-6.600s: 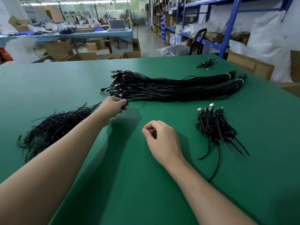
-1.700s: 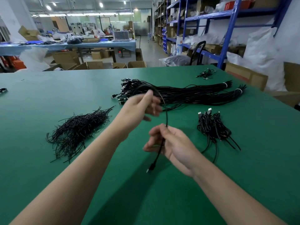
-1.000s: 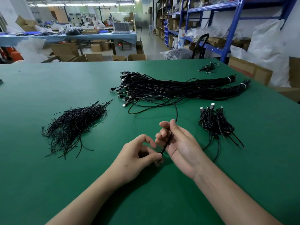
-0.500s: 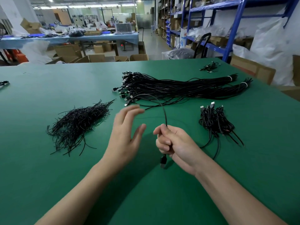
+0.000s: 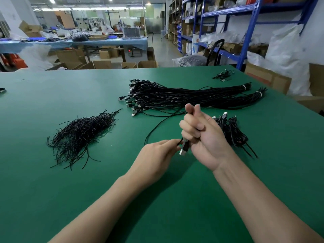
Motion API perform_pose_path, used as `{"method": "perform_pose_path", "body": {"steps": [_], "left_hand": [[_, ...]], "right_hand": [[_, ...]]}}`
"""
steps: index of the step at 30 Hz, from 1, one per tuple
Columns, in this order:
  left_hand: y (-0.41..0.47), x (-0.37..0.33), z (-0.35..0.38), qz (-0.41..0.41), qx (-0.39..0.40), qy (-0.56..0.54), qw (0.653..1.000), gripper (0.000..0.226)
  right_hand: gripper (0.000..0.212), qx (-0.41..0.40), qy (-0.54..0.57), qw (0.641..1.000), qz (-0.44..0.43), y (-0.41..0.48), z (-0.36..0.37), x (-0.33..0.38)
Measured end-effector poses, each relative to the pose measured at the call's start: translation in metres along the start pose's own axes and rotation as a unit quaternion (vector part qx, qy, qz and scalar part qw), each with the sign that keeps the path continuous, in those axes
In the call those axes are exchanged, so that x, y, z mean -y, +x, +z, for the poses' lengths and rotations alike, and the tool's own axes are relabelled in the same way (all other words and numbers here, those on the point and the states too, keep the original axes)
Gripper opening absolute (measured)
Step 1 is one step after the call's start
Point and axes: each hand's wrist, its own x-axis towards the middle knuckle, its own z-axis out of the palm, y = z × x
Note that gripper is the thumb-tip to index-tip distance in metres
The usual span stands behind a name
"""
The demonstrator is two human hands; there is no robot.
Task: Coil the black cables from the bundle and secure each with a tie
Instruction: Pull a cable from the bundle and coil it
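**Head view**

- Work surface: green matted table [image 5: 52, 199], taking up most of the view.
- Stock: long bundle of thin black cables with metal-tipped plugs [image 5: 184, 97], lying across the far middle of the table. The plugs fan out at its left end. Its two tails at the right are bound with white bands [image 5: 243, 87].
- Item in work: single black cable with a silver-tipped plug [image 5: 184, 149], held above the table in front of the bundle. Its slack curves out to the left over the mat.
- Right hand [image 5: 201, 135]: palm towards the camera, fingers curled round the cable just above the plug, which sticks out below the fist. The two uppermost fingertips are raised.
- Left hand [image 5: 157, 156]: fingertips pinched on the cable just beside the plug, touching the right hand.
- Fasteners: loose heap of short black wire ties [image 5: 82, 134], on the left of the table, well apart from both hands.
- Finished goods: small pile of coiled black cables [image 5: 231, 130], just behind the right hand.
- Sundry: small cluster of black leads [image 5: 222, 76] near the far right edge.
- Surroundings: blue steel shelving [image 5: 249, 32] at right and brown cardboard boxes [image 5: 103, 64] beyond the table.
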Motion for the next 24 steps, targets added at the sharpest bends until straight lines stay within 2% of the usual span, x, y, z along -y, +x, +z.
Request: {"method": "perform_pose_path", "body": {"steps": [2, 4, 9, 11, 15, 17, 19, 22, 24], "left_hand": [[-0.002, -0.008, -0.001, 0.008, 0.002, 0.002, 1.0, 0.033], [-0.003, -0.01, -0.004, 0.01, 0.004, 0.03, 0.999, 0.046], [-0.008, -0.003, -0.014, 0.028, 0.011, 0.082, 0.996, 0.03], [-0.01, -0.002, -0.021, 0.051, -0.02, 0.072, 0.996, 0.028], [-0.008, 0.0, -0.029, 0.104, -0.111, 0.077, 0.985, 0.024], [-0.005, 0.007, -0.036, 0.12, -0.144, 0.061, 0.98, 0.022], [-0.003, 0.014, -0.044, 0.116, -0.168, 0.018, 0.979, 0.021], [-0.002, 0.017, -0.048, 0.095, -0.177, -0.067, 0.977, 0.024], [-0.001, 0.017, -0.049, 0.079, -0.171, -0.117, 0.975, 0.022]], "right_hand": [[0.032, -0.019, -0.104, 0.994, -0.02, 0.007, 0.005, 0.005], [0.033, -0.043, -0.232, 0.971, -0.029, 0.012, 0.008, 0.006], [0.035, -0.084, -0.483, 0.872, 0.0, 0.016, 0.008, -0.003], [0.035, -0.068, -0.535, 0.842, 0.002, 0.017, 0.008, -0.004], [0.034, -0.029, -0.592, 0.805, -0.023, 0.01, 0.004, -0.01], [0.038, 0.009, -0.621, 0.783, -0.007, 0.002, 0.0, -0.014], [0.05, 0.059, -0.602, 0.796, 0.034, -0.004, -0.003, -0.016], [0.065, 0.133, -0.509, 0.842, 0.122, -0.01, -0.003, -0.016], [0.068, 0.151, -0.434, 0.867, 0.191, -0.014, -0.002, -0.012]]}}
